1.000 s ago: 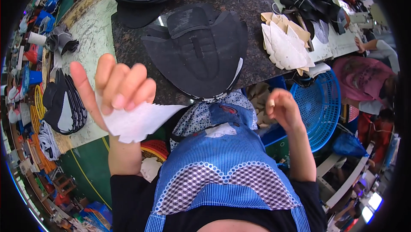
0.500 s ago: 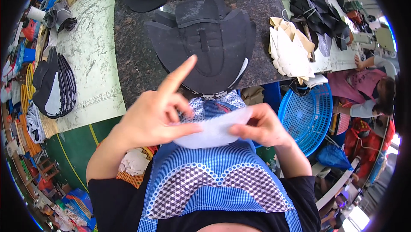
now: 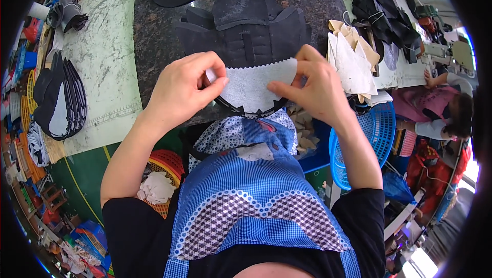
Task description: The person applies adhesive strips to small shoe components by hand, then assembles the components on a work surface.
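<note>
Both hands hold a white fabric piece [image 3: 253, 86] stretched between them: the left hand [image 3: 182, 91] pinches its left end between thumb and forefinger, and the right hand [image 3: 315, 91] pinches its right end. Just beyond the fingertips lies a black shoe upper [image 3: 243, 27] on the dark stone slab [image 3: 154, 37].

I can see no boxes, packs, labels, signs or screens clearly on or around the table.

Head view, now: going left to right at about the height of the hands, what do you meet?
Stack of black shoe pieces → left hand → white zigzag-edged fabric piece pinched by both hands → right hand → pile of cream pieces → co-worker in pink.
</note>
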